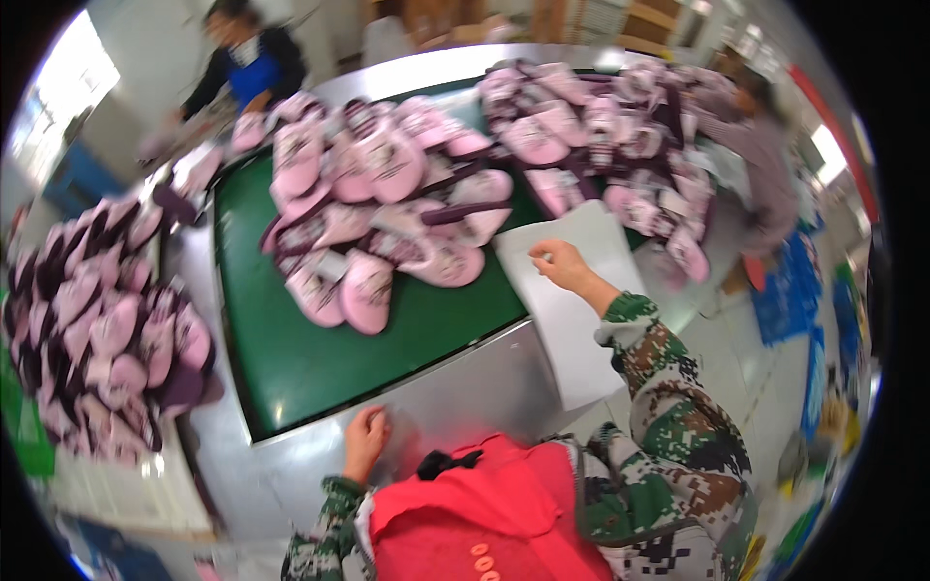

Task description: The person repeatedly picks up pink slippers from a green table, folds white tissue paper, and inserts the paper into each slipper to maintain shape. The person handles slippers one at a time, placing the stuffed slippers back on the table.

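The right hand [557, 263] pinched a white sheet [572, 310] at the desk's [465, 387] right edge beside pink slippers [387, 213]; the left hand [366, 436], curled and empty, braced the near edge. Lifting one sheet cleanly looked best.

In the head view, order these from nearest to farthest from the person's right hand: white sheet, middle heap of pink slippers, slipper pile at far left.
Measured from the right hand:
1. White sheet, under the hand.
2. Middle slipper heap, to its left on the green belt.
3. Far-left slipper pile, beyond the belt's left edge.
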The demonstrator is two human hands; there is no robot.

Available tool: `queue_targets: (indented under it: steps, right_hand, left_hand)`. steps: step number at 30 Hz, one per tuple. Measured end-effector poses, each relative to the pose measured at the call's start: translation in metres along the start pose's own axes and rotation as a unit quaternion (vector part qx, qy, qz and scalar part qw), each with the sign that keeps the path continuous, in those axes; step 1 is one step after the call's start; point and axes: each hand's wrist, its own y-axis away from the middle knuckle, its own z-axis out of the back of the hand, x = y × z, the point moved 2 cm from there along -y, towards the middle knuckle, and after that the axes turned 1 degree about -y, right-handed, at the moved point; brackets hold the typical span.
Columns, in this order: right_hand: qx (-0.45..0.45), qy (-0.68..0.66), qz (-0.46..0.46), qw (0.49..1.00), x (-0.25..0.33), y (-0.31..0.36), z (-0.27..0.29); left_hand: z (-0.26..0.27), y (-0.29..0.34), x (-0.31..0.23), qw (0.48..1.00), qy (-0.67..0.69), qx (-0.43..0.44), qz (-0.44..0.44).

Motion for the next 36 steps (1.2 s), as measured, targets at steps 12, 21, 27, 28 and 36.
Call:
queue_targets:
  steps: [12,21,27,28,36]
  right_hand:
    - [-0.11,0.177,0.348,0.914,0.228,-0.176,-0.067]
    - [-0.116,0.228,0.454,0.854,0.251,-0.207,-0.134]
    - [-0.043,0.262,0.326,0.907,0.282,-0.103,-0.044]
    - [-0.055,0.243,0.304,0.92,0.289,-0.088,-0.035]
    - [-0.025,-0.185,-0.133,0.973,0.178,0.146,-0.113]
  left_hand:
    - [0.048,0.061,0.0,0.987,0.084,-0.071,0.121]
    - [0.057,0.058,0.023,0.985,0.102,-0.036,0.134]
    - [0.046,0.025,-0.01,0.994,0.095,0.052,0.022]
    - [0.045,0.025,-0.029,0.996,0.078,0.039,-0.009]
    - [0.042,0.005,-0.058,0.987,0.11,0.112,-0.014]
